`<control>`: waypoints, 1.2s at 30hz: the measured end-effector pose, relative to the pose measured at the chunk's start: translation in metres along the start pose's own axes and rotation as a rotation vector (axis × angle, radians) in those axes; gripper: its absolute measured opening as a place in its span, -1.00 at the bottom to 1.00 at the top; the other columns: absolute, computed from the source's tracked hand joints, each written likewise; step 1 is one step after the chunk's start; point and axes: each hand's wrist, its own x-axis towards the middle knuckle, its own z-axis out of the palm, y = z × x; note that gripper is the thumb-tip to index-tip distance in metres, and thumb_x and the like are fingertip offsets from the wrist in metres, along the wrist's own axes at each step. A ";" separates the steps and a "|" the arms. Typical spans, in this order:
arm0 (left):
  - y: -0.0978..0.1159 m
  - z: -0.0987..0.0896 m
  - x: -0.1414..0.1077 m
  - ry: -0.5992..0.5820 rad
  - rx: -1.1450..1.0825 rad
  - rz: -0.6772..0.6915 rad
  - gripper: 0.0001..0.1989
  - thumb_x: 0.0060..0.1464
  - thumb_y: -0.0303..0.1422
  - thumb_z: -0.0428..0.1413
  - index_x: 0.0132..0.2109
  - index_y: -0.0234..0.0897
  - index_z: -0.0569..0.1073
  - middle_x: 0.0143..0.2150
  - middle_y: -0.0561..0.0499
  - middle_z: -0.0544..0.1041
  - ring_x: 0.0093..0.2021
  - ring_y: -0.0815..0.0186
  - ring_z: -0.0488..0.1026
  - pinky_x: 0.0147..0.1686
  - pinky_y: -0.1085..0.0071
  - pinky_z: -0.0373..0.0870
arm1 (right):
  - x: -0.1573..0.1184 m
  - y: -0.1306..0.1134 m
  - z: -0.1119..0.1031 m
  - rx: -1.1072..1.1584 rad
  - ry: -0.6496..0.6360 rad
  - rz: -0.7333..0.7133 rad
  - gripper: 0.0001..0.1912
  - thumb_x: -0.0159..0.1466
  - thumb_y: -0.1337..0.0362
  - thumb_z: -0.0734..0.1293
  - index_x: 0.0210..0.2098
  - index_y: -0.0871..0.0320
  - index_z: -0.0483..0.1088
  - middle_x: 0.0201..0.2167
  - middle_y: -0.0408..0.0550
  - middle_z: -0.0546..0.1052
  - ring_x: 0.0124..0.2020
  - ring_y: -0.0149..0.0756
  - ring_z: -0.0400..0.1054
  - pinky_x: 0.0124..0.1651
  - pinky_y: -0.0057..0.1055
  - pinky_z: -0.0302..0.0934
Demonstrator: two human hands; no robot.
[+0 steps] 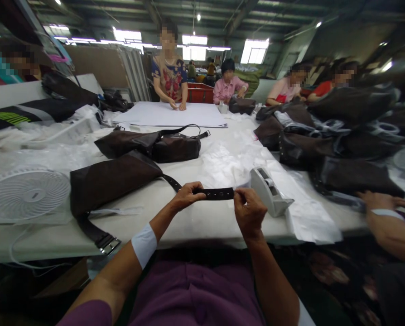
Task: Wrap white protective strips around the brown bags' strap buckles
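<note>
My left hand point(187, 195) and my right hand point(249, 213) both pinch a dark brown belt-like strap with small holes point(216, 194), holding it taut above the white table point(189, 231). The strap runs from my left hand back to a dark brown leather bag point(114, 183) lying on the table. A second strap with a metal buckle point(109, 245) hangs from that bag over the table's front edge. A grey tape dispenser point(268, 190) stands just beyond my right hand, on clear plastic film point(229, 163).
Another brown bag point(155, 147) lies beyond my hands, and several bags are heaped at right point(345, 136). A white fan point(26, 194) lies at left. A co-worker's hand point(375, 201) reaches in at right. Several people work around the far table, which holds a large white sheet point(168, 114).
</note>
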 end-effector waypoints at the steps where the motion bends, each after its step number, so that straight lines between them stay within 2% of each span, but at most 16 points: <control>1: 0.006 0.007 0.000 0.057 0.015 0.015 -0.77 -0.07 -0.24 0.16 -0.41 -0.31 0.33 -0.51 0.13 0.30 -0.47 0.42 0.23 -0.44 0.49 0.17 | 0.000 -0.002 0.005 -0.007 -0.011 -0.024 -0.87 0.24 0.37 0.24 -0.38 0.18 0.42 -0.47 -0.07 0.48 -0.41 -0.34 0.36 -0.27 -0.44 0.23; 4: 0.020 0.027 0.004 0.150 0.079 0.127 -0.83 -0.04 -0.29 0.14 -0.34 -0.29 0.36 -0.47 0.11 0.35 -0.43 0.41 0.27 -0.38 0.47 0.22 | 0.000 -0.009 0.022 0.029 -0.042 -0.052 -0.86 0.25 0.38 0.23 -0.38 0.19 0.42 -0.46 -0.06 0.48 -0.40 -0.34 0.37 -0.28 -0.44 0.23; 5: 0.022 0.031 0.007 0.141 0.060 0.170 -0.84 0.00 -0.31 0.11 -0.27 -0.28 0.37 -0.42 0.09 0.39 -0.38 0.39 0.31 -0.33 0.46 0.25 | 0.000 -0.011 0.026 0.051 -0.046 -0.043 -0.86 0.25 0.39 0.22 -0.38 0.20 0.42 -0.47 -0.07 0.47 -0.40 -0.34 0.37 -0.28 -0.44 0.23; 7: 0.016 0.028 0.014 0.039 -0.039 0.222 -0.75 0.07 -0.35 0.01 -0.07 -0.25 0.34 -0.27 0.02 0.46 -0.26 0.35 0.38 -0.23 0.42 0.30 | -0.001 -0.014 0.031 0.089 -0.049 -0.005 -0.86 0.25 0.39 0.22 -0.38 0.19 0.42 -0.47 -0.08 0.47 -0.41 -0.35 0.36 -0.28 -0.44 0.24; 9: 0.000 0.010 0.022 -0.106 -0.055 0.219 -0.64 0.08 -0.40 -0.05 0.06 -0.25 0.28 -0.12 -0.05 0.48 -0.14 0.30 0.41 -0.14 0.37 0.32 | -0.003 -0.014 0.031 0.113 -0.052 0.037 -0.87 0.24 0.38 0.24 -0.38 0.18 0.42 -0.47 -0.10 0.47 -0.42 -0.35 0.36 -0.28 -0.44 0.24; 12: -0.030 -0.030 0.031 -0.289 0.239 0.132 -0.62 -0.03 -0.46 0.00 0.00 -0.28 0.37 -0.03 -0.08 0.47 0.00 0.21 0.37 -0.01 0.33 0.26 | -0.007 -0.010 0.030 0.119 -0.060 0.067 -0.90 0.21 0.37 0.26 -0.38 0.19 0.43 -0.46 -0.09 0.48 -0.42 -0.35 0.37 -0.28 -0.44 0.24; 15: -0.052 -0.060 0.037 -0.515 0.502 -0.009 -0.62 -0.08 -0.46 0.03 -0.05 -0.27 0.41 -0.04 -0.04 0.49 -0.01 0.20 0.38 -0.02 0.37 0.25 | -0.010 -0.006 0.031 0.104 -0.056 0.093 -0.91 0.20 0.38 0.27 -0.38 0.20 0.43 -0.46 -0.10 0.49 -0.42 -0.34 0.37 -0.28 -0.44 0.23; 17: -0.057 -0.067 0.039 -0.602 0.589 -0.065 -0.58 -0.05 -0.41 0.04 0.03 -0.25 0.37 -0.03 -0.03 0.49 -0.05 0.24 0.40 -0.07 0.40 0.26 | -0.010 -0.007 0.033 0.100 -0.049 0.105 -0.91 0.19 0.37 0.28 -0.38 0.20 0.44 -0.47 -0.10 0.49 -0.43 -0.35 0.37 -0.29 -0.44 0.23; 19: -0.057 -0.068 0.040 -0.610 0.676 -0.101 -0.52 -0.01 -0.32 0.06 0.10 -0.21 0.31 -0.02 -0.03 0.49 -0.09 0.24 0.41 -0.09 0.38 0.26 | -0.007 -0.008 0.034 0.110 -0.045 0.116 -0.91 0.19 0.37 0.29 -0.39 0.20 0.44 -0.48 -0.10 0.49 -0.45 -0.36 0.37 -0.31 -0.45 0.23; 21: -0.054 -0.067 0.042 -0.610 0.754 -0.131 -0.57 -0.01 -0.24 0.08 0.04 -0.19 0.36 -0.09 -0.01 0.51 -0.14 0.24 0.41 -0.11 0.35 0.24 | -0.004 -0.010 0.033 0.120 -0.043 0.131 -0.92 0.19 0.37 0.29 -0.39 0.21 0.44 -0.50 -0.11 0.48 -0.48 -0.37 0.36 -0.33 -0.46 0.23; 22: -0.052 -0.068 0.043 -0.607 0.771 -0.138 -0.65 -0.02 -0.22 0.08 -0.06 -0.20 0.43 -0.17 0.01 0.52 -0.19 0.25 0.41 -0.14 0.35 0.23 | -0.002 -0.011 0.031 0.119 -0.041 0.140 -0.92 0.19 0.37 0.29 -0.39 0.21 0.44 -0.51 -0.12 0.48 -0.49 -0.38 0.35 -0.33 -0.46 0.23; 25: -0.045 -0.078 0.043 -0.515 0.594 -0.108 -0.79 -0.03 -0.21 0.08 -0.40 -0.29 0.41 -0.46 0.08 0.41 -0.40 0.35 0.32 -0.35 0.44 0.19 | 0.005 -0.011 0.025 0.083 -0.010 0.147 -0.93 0.18 0.37 0.30 -0.40 0.20 0.44 -0.52 -0.13 0.47 -0.51 -0.39 0.33 -0.35 -0.47 0.21; 27: -0.037 -0.088 0.038 -0.352 0.347 -0.058 -0.74 -0.02 -0.18 0.07 -0.45 -0.31 0.33 -0.54 0.11 0.29 -0.49 0.40 0.22 -0.47 0.48 0.11 | 0.008 -0.009 0.022 0.041 0.026 0.123 -0.93 0.18 0.38 0.30 -0.41 0.20 0.43 -0.52 -0.13 0.46 -0.52 -0.40 0.31 -0.36 -0.47 0.20; 30: -0.021 -0.099 0.024 -0.092 0.071 0.008 -0.73 -0.04 -0.18 0.10 -0.44 -0.30 0.28 -0.55 0.14 0.24 -0.52 0.44 0.15 -0.51 0.50 0.06 | 0.012 -0.004 0.023 -0.011 0.047 0.070 -0.92 0.18 0.38 0.28 -0.42 0.20 0.42 -0.51 -0.12 0.45 -0.49 -0.39 0.31 -0.34 -0.47 0.20; 33: -0.006 -0.096 0.007 0.090 0.029 0.039 -0.77 -0.06 -0.24 0.14 -0.44 -0.31 0.29 -0.55 0.14 0.25 -0.52 0.45 0.16 -0.50 0.51 0.07 | 0.016 -0.001 0.033 -0.040 0.044 0.053 -0.90 0.18 0.38 0.26 -0.43 0.19 0.41 -0.51 -0.11 0.45 -0.46 -0.37 0.32 -0.31 -0.46 0.20; 36: 0.005 -0.081 -0.007 0.198 0.114 0.054 -0.79 -0.06 -0.28 0.14 -0.46 -0.30 0.29 -0.58 0.15 0.24 -0.54 0.46 0.14 -0.52 0.51 0.07 | 0.018 -0.006 0.047 -0.039 0.027 0.037 -0.88 0.18 0.39 0.24 -0.44 0.18 0.40 -0.51 -0.11 0.45 -0.46 -0.36 0.32 -0.32 -0.45 0.19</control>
